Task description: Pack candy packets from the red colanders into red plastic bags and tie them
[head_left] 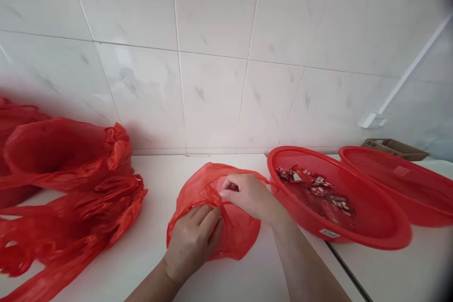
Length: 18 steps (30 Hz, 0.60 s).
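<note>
A thin red plastic bag [240,240] lies crumpled on the white table, directly under both hands. My left hand [196,236] grips the gathered film near its middle, fingers curled down into the folds. My right hand [249,196] pinches the same bag a little further up and to the right, thumb against the index finger. The bag's film puffs out around them; what it contains, if anything, I cannot make out. Close to my right forearm stands a red plastic colander basket [375,207] with several small red packets [329,196] at its bottom.
More red plastic bags [71,188] are heaped at the left. A second red basket [421,188] stands at the right, with a cardboard box [403,148] behind it. The tiled wall [212,94] rises along the back of the white table [155,174]. A dark seam crosses the tabletop beneath the colander basket.
</note>
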Tool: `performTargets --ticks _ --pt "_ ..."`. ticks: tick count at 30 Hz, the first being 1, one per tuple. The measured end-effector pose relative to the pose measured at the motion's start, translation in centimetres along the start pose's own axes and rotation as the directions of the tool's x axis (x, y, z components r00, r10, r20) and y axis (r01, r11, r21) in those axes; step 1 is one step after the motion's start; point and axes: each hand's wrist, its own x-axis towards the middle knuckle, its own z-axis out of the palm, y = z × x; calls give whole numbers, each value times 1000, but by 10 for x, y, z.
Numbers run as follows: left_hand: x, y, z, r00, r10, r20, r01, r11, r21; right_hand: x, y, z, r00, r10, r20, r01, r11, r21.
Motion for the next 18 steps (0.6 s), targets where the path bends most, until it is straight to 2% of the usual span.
performTargets --ticks 2,6,11,14,18 --pt "0 4 1 999 3 38 -3 1000 1 -3 0 -6 1000 26 -16 -26 1000 13" --pt "1 1 4 996 -49 76 45 997 57 -2 9 -8 996 74 56 -73 997 -14" --pt "5 -14 3 979 -115 169 71 967 245 5 21 0 990 78 118 -68 994 -82" --pt "5 -22 2 990 -92 108 60 961 271 10 25 6 984 94 151 -71 986 -149" --pt "3 -18 1 998 26 -59 -21 995 93 14 25 12 969 122 217 -77 976 -204"
